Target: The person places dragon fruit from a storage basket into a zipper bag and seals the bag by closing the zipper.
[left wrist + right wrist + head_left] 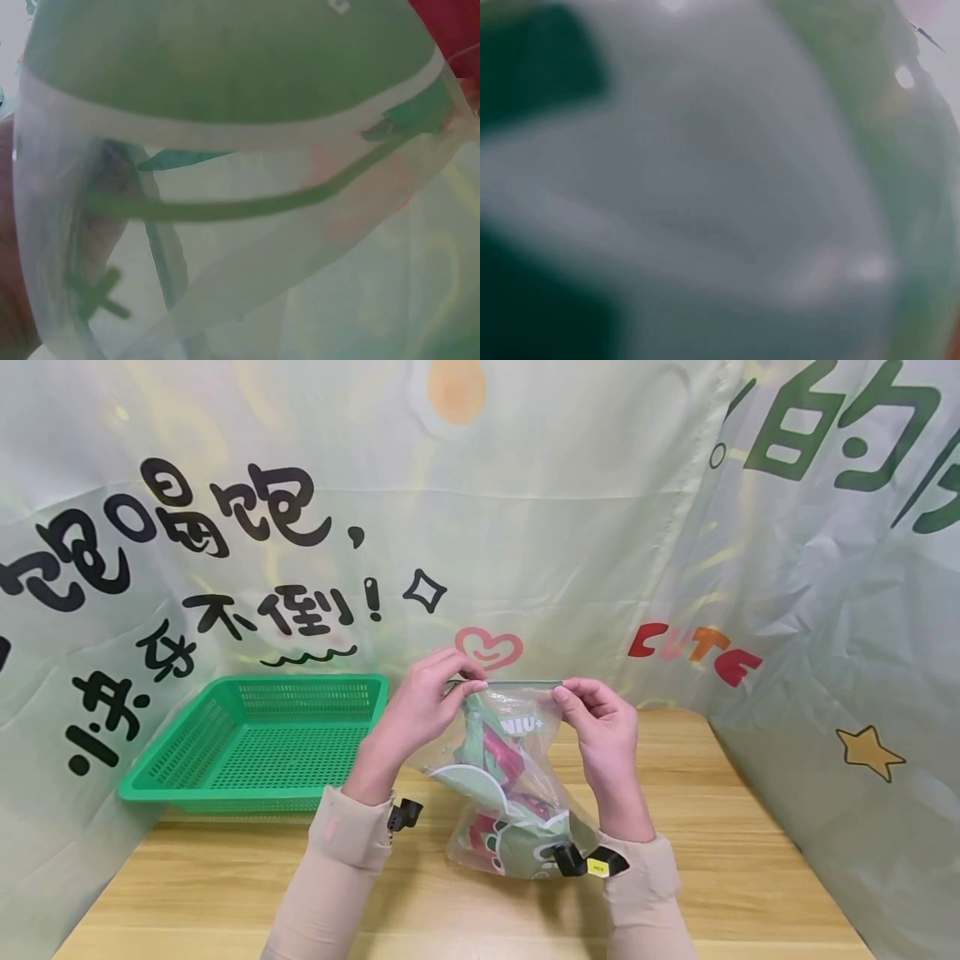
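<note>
Both hands hold up a clear zip bag [502,793] with a green cartoon print, its sealing strip stretched level between them. My left hand [431,697] pinches the strip's left end between thumb and fingers. At the right end, my right hand [600,722] pinches the corner of the same strip. Red and green items [501,758] show through the plastic; their kind is obscured by the print and folds. In the left wrist view the printed bag [240,97] fills most of the picture, with part of the left hand [15,247] behind it. The right wrist view is blurred by close plastic [705,172].
A green perforated plastic basket [255,793] stands at the back left of the wooden table [720,860]. Printed cloth [570,552] hangs behind and at both sides. Small black wrist cameras [405,815] sit at the cuffs; the right one overlaps the bag's lower part.
</note>
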Demonstrator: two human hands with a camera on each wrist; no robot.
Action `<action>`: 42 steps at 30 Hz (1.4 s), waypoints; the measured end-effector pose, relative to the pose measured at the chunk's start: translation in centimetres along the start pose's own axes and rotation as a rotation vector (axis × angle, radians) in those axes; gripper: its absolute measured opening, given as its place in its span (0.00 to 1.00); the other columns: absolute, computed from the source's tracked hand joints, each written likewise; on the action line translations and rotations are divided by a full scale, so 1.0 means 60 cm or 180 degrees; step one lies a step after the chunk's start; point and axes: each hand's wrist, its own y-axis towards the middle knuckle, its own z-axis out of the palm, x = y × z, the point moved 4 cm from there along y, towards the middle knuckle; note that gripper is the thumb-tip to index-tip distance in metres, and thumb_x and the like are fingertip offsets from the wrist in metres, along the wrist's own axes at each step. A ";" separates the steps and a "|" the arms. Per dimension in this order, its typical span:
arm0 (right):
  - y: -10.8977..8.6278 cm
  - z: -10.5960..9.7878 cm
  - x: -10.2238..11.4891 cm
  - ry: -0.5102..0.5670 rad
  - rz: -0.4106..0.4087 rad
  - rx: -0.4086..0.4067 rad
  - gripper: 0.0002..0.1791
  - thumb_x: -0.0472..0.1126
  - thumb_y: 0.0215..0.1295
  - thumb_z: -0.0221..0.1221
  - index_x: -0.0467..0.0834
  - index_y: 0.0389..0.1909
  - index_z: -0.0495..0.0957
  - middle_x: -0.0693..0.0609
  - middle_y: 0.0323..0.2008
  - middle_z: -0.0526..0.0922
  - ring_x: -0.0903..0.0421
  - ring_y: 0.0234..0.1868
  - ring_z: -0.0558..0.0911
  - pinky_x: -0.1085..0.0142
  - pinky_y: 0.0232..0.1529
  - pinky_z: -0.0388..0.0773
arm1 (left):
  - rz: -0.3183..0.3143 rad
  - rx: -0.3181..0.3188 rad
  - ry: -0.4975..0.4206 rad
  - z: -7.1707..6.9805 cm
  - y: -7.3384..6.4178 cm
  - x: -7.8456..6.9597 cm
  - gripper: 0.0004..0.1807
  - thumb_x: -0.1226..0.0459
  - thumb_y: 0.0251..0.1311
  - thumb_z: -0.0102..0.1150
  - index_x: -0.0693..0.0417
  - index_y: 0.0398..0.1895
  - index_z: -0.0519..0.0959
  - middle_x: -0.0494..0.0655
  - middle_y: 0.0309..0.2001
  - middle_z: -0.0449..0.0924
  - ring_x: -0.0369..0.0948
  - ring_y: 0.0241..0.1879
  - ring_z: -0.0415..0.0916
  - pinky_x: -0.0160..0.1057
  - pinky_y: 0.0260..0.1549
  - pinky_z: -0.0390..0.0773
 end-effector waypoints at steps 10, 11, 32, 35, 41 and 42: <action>0.001 0.001 0.002 0.0081 -0.0021 0.0020 0.09 0.22 0.65 0.64 0.38 0.38 0.86 0.53 0.30 0.88 0.60 0.32 0.88 0.66 0.40 0.87 | -0.0001 -0.0022 0.0035 -0.006 -0.003 -0.001 0.03 0.67 0.66 0.68 0.56 0.41 0.85 0.45 0.39 0.84 0.41 0.43 0.78 0.40 0.45 0.80; 0.001 0.001 0.002 0.0083 -0.0020 0.0019 0.09 0.22 0.65 0.64 0.38 0.38 0.86 0.53 0.30 0.88 0.60 0.32 0.88 0.66 0.40 0.87 | -0.0008 -0.0019 0.0042 -0.007 -0.003 0.000 0.03 0.67 0.66 0.68 0.56 0.41 0.85 0.45 0.39 0.84 0.41 0.43 0.78 0.40 0.45 0.80; 0.002 -0.005 -0.002 0.0077 -0.0014 -0.0001 0.09 0.23 0.65 0.65 0.38 0.38 0.86 0.53 0.30 0.88 0.60 0.32 0.88 0.65 0.41 0.88 | -0.0072 -0.0045 0.0070 -0.017 -0.017 0.008 0.03 0.67 0.66 0.69 0.54 0.40 0.85 0.43 0.39 0.84 0.40 0.42 0.78 0.44 0.45 0.81; 0.003 -0.006 -0.002 0.0069 -0.0019 -0.0009 0.09 0.22 0.65 0.64 0.39 0.37 0.86 0.53 0.30 0.88 0.60 0.32 0.87 0.66 0.40 0.87 | -0.0078 -0.0052 0.0073 -0.017 -0.019 0.009 0.03 0.67 0.65 0.69 0.55 0.40 0.85 0.43 0.39 0.83 0.40 0.42 0.78 0.43 0.44 0.81; 0.003 -0.009 -0.001 0.0061 -0.0015 -0.0028 0.09 0.22 0.65 0.64 0.38 0.37 0.86 0.53 0.30 0.88 0.61 0.32 0.87 0.66 0.40 0.87 | -0.0069 -0.0050 0.0084 -0.018 -0.021 0.010 0.03 0.67 0.65 0.69 0.55 0.40 0.85 0.43 0.39 0.84 0.39 0.42 0.78 0.41 0.44 0.80; 0.003 -0.010 -0.001 0.0058 -0.0012 -0.0033 0.09 0.22 0.65 0.64 0.38 0.37 0.86 0.53 0.30 0.87 0.61 0.32 0.86 0.66 0.40 0.87 | -0.0068 -0.0048 0.0087 -0.018 -0.021 0.010 0.03 0.67 0.65 0.69 0.55 0.40 0.85 0.43 0.39 0.84 0.39 0.42 0.78 0.40 0.44 0.80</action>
